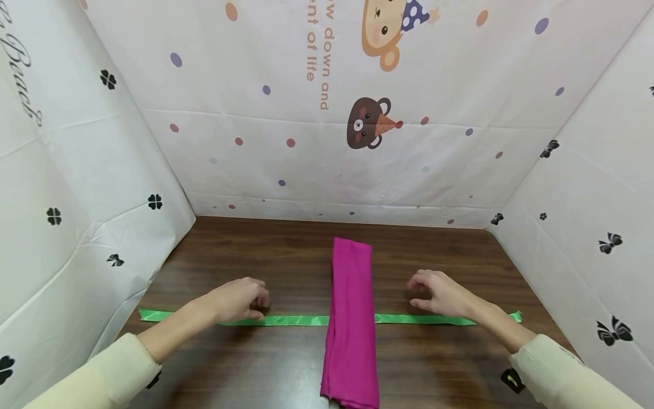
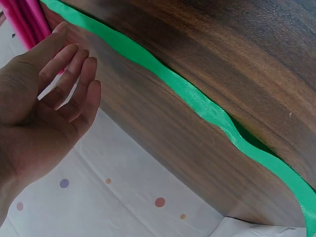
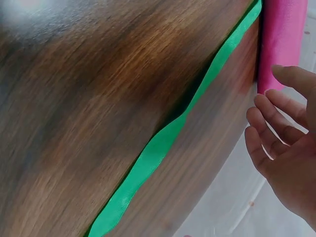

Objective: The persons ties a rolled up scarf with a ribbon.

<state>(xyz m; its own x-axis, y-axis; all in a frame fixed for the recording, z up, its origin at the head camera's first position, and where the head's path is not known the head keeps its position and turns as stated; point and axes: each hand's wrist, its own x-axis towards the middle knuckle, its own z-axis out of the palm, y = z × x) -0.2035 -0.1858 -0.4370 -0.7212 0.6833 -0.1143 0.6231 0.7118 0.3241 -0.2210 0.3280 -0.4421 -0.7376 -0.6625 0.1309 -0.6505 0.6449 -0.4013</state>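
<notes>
On the dark wooden bench (image 1: 265, 363) a folded magenta cloth (image 1: 350, 318) lies lengthwise across a flat green ribbon (image 1: 301, 320) that runs left to right under it; the left hand (image 1: 236, 300) hovers just over the ribbon left of the cloth, fingers loosely curled, grasping nothing; the right hand (image 1: 443, 295) hovers likewise on the other side, relaxed and empty; farther back, the dotted backdrop (image 1: 460, 85) reads "down and" and "of life"; the left wall (image 1: 61, 170) shows script "Beach".
</notes>
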